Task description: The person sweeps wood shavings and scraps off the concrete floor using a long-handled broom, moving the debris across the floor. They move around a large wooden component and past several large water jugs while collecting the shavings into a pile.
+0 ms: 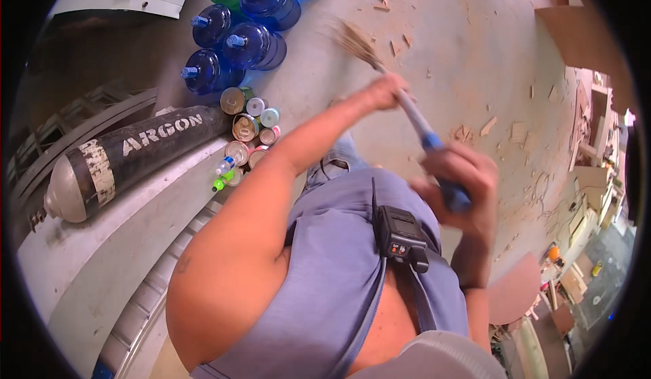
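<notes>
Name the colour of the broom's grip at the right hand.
The broom's grip is blue; the head view, the only one, shows it best.

A head-worn fisheye looks steeply down — the blue-grey cloth vest (332,243) near. The pale, scrap-littered floor (475,47) lies farther.

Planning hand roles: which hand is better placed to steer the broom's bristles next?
Probably the left hand: it grips the broom nearer its bristles, while the right hand holds the blue end.

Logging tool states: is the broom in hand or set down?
In hand: the left hand and right hand both grip its handle.
</notes>
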